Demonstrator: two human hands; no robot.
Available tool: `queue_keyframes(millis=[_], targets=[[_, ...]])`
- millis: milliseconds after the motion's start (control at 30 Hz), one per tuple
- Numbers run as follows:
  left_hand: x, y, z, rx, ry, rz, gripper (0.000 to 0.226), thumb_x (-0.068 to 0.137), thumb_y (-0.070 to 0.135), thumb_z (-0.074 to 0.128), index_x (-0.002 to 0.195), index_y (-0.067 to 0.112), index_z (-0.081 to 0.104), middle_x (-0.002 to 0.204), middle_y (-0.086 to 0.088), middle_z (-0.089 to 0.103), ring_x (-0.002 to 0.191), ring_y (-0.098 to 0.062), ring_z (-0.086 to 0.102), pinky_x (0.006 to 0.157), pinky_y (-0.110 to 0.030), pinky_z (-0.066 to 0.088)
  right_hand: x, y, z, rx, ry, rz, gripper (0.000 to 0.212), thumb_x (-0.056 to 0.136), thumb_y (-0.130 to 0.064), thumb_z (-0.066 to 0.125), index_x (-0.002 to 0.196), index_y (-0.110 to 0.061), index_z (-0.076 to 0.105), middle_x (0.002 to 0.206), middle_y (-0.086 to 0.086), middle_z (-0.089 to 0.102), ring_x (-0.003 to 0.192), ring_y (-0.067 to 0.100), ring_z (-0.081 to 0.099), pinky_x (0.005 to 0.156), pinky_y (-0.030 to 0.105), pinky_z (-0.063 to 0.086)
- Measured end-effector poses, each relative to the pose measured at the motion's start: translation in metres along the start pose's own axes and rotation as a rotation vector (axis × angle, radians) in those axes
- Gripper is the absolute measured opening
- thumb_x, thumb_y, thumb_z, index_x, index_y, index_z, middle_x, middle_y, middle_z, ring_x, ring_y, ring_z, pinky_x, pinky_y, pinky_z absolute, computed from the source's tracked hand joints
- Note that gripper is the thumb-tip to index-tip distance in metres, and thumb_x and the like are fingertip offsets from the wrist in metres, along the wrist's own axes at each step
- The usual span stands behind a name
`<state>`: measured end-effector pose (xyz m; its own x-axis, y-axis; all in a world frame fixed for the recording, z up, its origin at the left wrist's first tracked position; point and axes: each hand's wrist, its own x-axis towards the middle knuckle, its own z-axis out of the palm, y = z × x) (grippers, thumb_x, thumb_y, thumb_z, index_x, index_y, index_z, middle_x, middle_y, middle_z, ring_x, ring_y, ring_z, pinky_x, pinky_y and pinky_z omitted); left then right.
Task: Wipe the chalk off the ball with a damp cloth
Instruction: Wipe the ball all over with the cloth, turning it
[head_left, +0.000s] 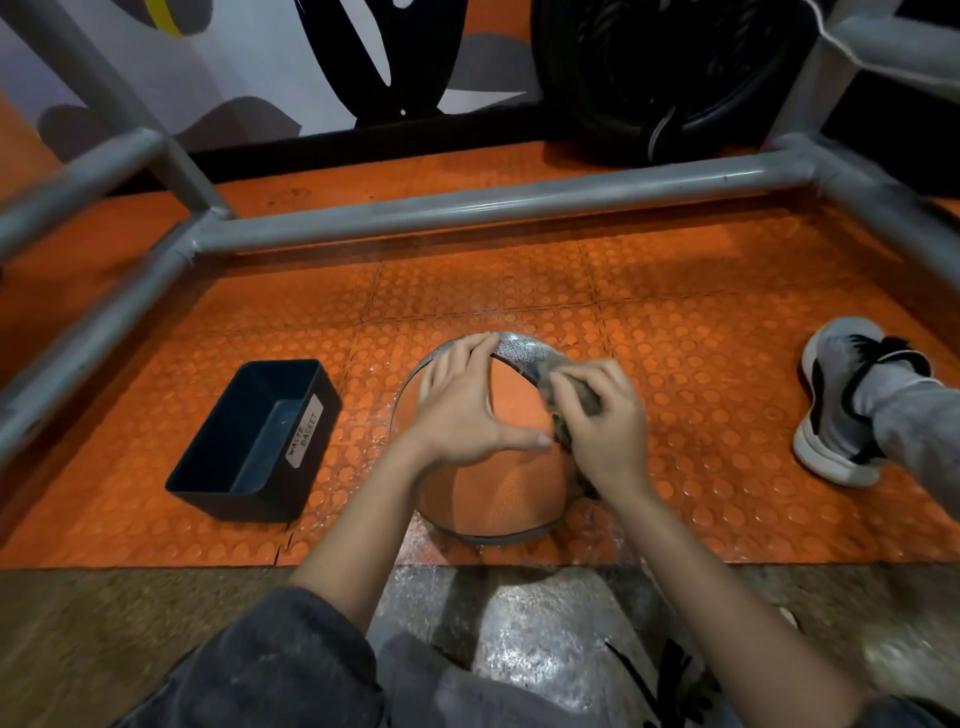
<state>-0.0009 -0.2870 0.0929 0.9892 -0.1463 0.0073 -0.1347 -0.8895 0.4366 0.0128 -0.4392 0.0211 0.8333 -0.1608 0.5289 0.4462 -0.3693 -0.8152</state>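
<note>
Left hand (462, 405) is spread flat across the top of the ball (498, 488), fingers straight and a bit fanned, thumb pointing over toward the other hand. Right hand (605, 426) is curled round a bunched-up grey-brown cloth (586, 401) and pushing it against the ball's upper right side. Ball is orange with grey bands, and the far band looks speckled whitish.

It sits on the near edge of an orange studded mat (675, 291), right where the mat meets a strip of shiny grey floor (540, 644). Just left of the ball is a black bin (244, 501) with a "WASTE BASKET" label on its side. Off to the right, well apart, a grey shoe (836, 410) with a white sole rests on the mat. Further back a grey metal tube frame (467, 208) crosses the mat, and behind that there's a painted wall (249, 57) and some big black round thing (649, 78), can't tell what it is
</note>
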Motion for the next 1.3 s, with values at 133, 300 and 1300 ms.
queue_keyframes(millis=[133, 300, 1300], targets=[[-0.002, 0.004, 0.002, 0.012, 0.041, 0.004, 0.118, 0.055, 0.065, 0.078, 0.148, 0.025, 0.018, 0.149, 0.009, 0.019, 0.139, -0.012, 0.013, 0.114, -0.033, 0.006, -0.025, 0.041, -0.013, 0.165, 0.065, 0.378, 0.012, 0.093, -0.01, 0.057, 0.086, -0.019, 0.063, 0.085, 0.003, 0.064, 0.082, 0.004, 0.055, 0.073, 0.018, 0.04], [-0.002, 0.002, 0.004, 0.04, 0.065, 0.001, 0.113, 0.059, 0.062, 0.077, 0.148, 0.025, 0.018, 0.149, 0.008, 0.019, 0.139, -0.014, 0.014, 0.114, -0.035, 0.007, -0.008, 0.022, -0.006, 0.081, 0.039, 0.449, 0.013, 0.095, -0.014, 0.054, 0.087, -0.018, 0.064, 0.093, 0.005, 0.062, 0.092, 0.02, 0.058, 0.076, 0.023, 0.039], [-0.008, -0.005, 0.001, -0.062, 0.014, 0.062, 0.112, 0.058, 0.058, 0.08, 0.148, 0.029, 0.02, 0.147, 0.012, 0.021, 0.137, -0.01, 0.016, 0.111, -0.03, 0.011, 0.0, -0.014, -0.005, -0.196, -0.147, -0.319, 0.032, 0.081, -0.005, 0.038, 0.092, -0.011, 0.067, 0.102, 0.001, 0.066, 0.088, 0.019, 0.042, 0.08, 0.02, 0.033]])
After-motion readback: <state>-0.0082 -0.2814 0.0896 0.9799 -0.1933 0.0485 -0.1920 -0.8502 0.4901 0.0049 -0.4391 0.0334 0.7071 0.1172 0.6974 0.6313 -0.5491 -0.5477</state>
